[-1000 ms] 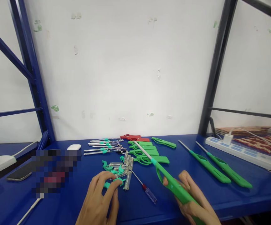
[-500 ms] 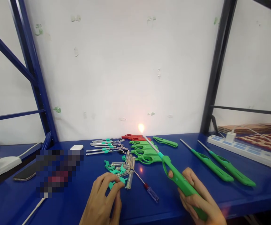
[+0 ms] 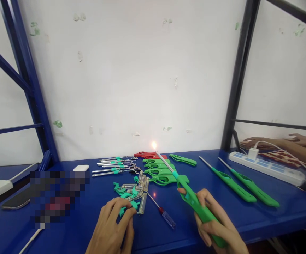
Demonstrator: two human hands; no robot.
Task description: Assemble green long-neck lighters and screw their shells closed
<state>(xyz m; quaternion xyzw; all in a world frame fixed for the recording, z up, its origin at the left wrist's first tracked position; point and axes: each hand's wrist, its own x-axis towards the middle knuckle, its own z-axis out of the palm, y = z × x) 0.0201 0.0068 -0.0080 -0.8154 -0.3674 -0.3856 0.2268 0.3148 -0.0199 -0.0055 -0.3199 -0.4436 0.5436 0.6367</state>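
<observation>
My right hand [image 3: 218, 222] is wrapped round a green gas lighter [image 3: 199, 208], a finger in its trigger opening. Its metal tube points up and away, and a small flame [image 3: 154, 145] burns at the tip. My left hand [image 3: 113, 225] rests loosely on the table with bent fingers, holding nothing that I can see. Just beyond its fingertips lie teal plastic triggers [image 3: 121, 189] and clear fuel tanks [image 3: 143, 203] in a pile. A screwdriver [image 3: 166, 217] with a clear purple handle lies between my hands.
Several metal lighter tubes [image 3: 107, 173] with wires, green casings [image 3: 158, 171] and a red casing [image 3: 149, 155] lie at the back. Two assembled green lighters [image 3: 235, 185] lie right, before a white power strip [image 3: 269, 168]. Another person's arms [image 3: 296, 146] reach in behind it. A phone [image 3: 17, 197] lies left.
The view has shifted slightly, moving everything a little left. The flame still burns, somewhat smaller. The other person's hands and forearms have come further into view at the right.
</observation>
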